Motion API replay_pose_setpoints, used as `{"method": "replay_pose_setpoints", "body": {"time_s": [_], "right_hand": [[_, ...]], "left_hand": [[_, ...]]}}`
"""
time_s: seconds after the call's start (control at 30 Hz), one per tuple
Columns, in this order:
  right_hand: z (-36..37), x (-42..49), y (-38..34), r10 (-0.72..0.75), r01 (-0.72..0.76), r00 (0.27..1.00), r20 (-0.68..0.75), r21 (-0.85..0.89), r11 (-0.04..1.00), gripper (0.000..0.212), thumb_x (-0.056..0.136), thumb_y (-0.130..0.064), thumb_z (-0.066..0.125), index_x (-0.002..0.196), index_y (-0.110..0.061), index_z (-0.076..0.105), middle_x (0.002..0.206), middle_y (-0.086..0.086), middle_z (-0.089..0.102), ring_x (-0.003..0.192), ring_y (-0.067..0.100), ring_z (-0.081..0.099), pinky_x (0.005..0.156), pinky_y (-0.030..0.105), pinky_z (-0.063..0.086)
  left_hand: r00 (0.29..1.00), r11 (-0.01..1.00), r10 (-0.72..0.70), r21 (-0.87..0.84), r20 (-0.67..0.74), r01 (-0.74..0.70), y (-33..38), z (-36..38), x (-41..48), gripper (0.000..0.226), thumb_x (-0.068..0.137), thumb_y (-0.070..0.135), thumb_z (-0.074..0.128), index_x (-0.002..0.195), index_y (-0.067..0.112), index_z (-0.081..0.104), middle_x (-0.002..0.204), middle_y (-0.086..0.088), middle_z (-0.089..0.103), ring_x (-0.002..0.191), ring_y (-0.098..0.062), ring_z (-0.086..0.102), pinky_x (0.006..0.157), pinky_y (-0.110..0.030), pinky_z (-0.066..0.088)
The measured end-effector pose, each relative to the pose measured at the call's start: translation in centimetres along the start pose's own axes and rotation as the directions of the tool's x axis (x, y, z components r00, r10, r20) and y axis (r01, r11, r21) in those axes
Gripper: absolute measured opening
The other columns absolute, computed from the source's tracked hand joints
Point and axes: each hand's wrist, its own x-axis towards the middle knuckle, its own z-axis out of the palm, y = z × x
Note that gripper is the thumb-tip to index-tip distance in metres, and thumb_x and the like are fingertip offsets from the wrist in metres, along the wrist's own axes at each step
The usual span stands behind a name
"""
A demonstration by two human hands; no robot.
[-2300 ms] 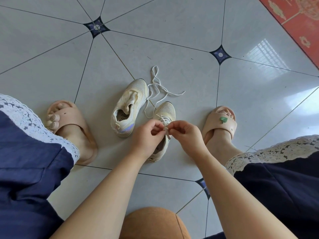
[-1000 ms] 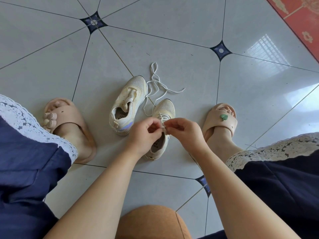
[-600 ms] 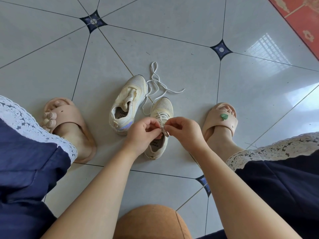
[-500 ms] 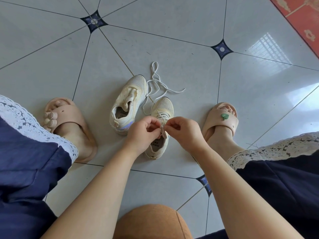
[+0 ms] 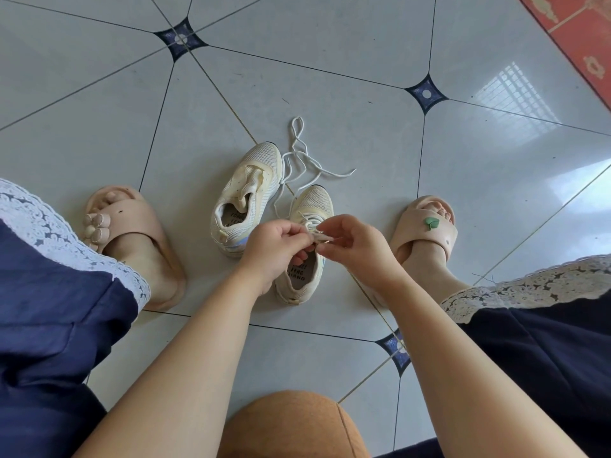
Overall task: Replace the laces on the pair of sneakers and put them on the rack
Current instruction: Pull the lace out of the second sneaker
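We work over the nearer sneaker [image 5: 297, 276], which stands on the tiled floor [image 5: 330, 77] with the other sneaker [image 5: 248, 193] just beside it, unlaced. Our left hand [image 5: 274, 241] and right hand [image 5: 358, 246] both pinch the lace [image 5: 319, 238] above the tongue, fingertips curled tight on it. To do this well, we judge, we should keep the lace flat, draw both sides even and stop the sneaker tipping. A loose lace [image 5: 304, 160] lies past the toes. No rack is in view.

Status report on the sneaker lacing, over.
Left hand, right hand pinch lace end over near cream mesh sneaker. Far sneaker unlaced. White lace loose beside them.
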Motion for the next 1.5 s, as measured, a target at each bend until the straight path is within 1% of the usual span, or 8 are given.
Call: {"method": "replay_pose_setpoints", "body": {"time_s": [0.1,0.27,0.5,0.73,0.87,1.17,1.4,1.5], "right_hand": [[0.4,0.2,0.0,-0.017,0.007,0.989,-0.144,-0.072,0.997,0.010,0.082,-0.014,0.067,0.077,-0.022,0.065,0.068,-0.007,0.068,0.059,0.001,0.060,0.064,0.018,0.047],[1.1,0.4,-0.7,0.239,-0.180,0.957,-0.164,0.308,0.934,0.018,0.077,-0.012,0.061,0.060,-0.015,0.066,0.060,0.001,0.061,0.054,0.009,0.054,0.049,0.018,0.040],[1.0,0.2,-0.8,0.254,-0.167,0.955,-0.152,0.434,0.885,0.009,0.081,-0.010,0.064,0.085,-0.015,0.057,0.073,0.006,0.070,0.062,0.014,0.063,0.058,0.022,0.049],[1.1,-0.3,-0.7,-0.176,0.118,0.961,-0.215,-0.257,0.959,0.015,0.077,-0.017,0.071,0.079,-0.031,0.066,0.071,-0.018,0.065,0.071,-0.006,0.059,0.069,0.003,0.041],[1.1,-0.2,-1.1,-0.334,0.201,0.931,-0.146,-0.559,0.805,0.011,0.083,-0.026,0.066,0.084,-0.016,0.070,0.079,0.000,0.069,0.074,0.014,0.060,0.071,0.029,0.047],[1.2,0.2,0.0,-0.352,0.264,0.936,-0.020,-0.624,0.736,0.011,0.092,-0.016,0.049,0.089,-0.006,0.053,0.087,0.010,0.060,0.082,0.030,0.053,0.064,0.035,0.039],[2.9,0.4,-0.1,0.096,-0.106,0.968,-0.232,-0.028,0.994,0.015,0.089,-0.010,0.046,0.075,-0.007,0.051,0.068,0.005,0.054,0.066,0.020,0.048,0.064,0.029,0.039],[3.1,0.3,-0.4,0.295,-0.200,0.954,-0.057,0.611,0.766,0.024,0.092,-0.004,0.043,0.069,-0.007,0.048,0.061,0.004,0.046,0.056,0.014,0.043,0.055,0.023,0.041]], "left_hand": [[0.997,0.990,-0.070,-0.122,0.036,0.074,0.2,0.3,0.0,0.015,0.083,0.004,0.061,0.071,0.013,0.063,0.049,0.007,0.061,0.043,0.000,0.050,0.043,-0.011,0.041],[0.985,0.965,-0.129,-0.214,0.114,0.152,0.2,0.2,-0.1,0.011,0.084,0.004,0.061,0.075,0.011,0.062,0.049,0.007,0.059,0.043,-0.002,0.048,0.043,-0.012,0.039],[0.942,0.813,-0.318,-0.479,0.109,0.330,0.4,0.6,0.2,0.016,0.086,0.003,0.055,0.071,0.005,0.059,0.050,0.000,0.057,0.038,-0.004,0.047,0.036,-0.012,0.037],[0.906,0.759,-0.401,-0.505,0.134,0.411,1.1,0.9,0.4,0.014,0.082,0.006,0.061,0.069,0.006,0.057,0.046,0.001,0.053,0.035,-0.004,0.043,0.031,-0.012,0.032],[0.908,0.791,-0.401,-0.453,0.124,0.411,0.8,0.8,0.3,0.017,0.084,0.006,0.059,0.067,0.005,0.056,0.045,0.001,0.052,0.034,-0.004,0.042,0.031,-0.012,0.031],[0.908,0.802,-0.385,-0.427,0.168,0.419,0.5,1.1,0.5,0.020,0.084,0.005,0.058,0.065,0.008,0.054,0.046,0.002,0.049,0.035,-0.003,0.038,0.031,-0.011,0.028],[0.936,0.843,-0.320,-0.408,0.145,0.351,0.5,1.0,0.6,0.023,0.084,0.005,0.058,0.063,0.010,0.051,0.045,0.004,0.050,0.035,-0.002,0.039,0.032,-0.012,0.028],[0.948,0.877,-0.291,-0.360,0.131,0.319,0.6,0.9,0.7,0.022,0.084,0.004,0.055,0.063,0.011,0.052,0.043,0.006,0.048,0.035,-0.002,0.039,0.033,-0.012,0.028]]}}
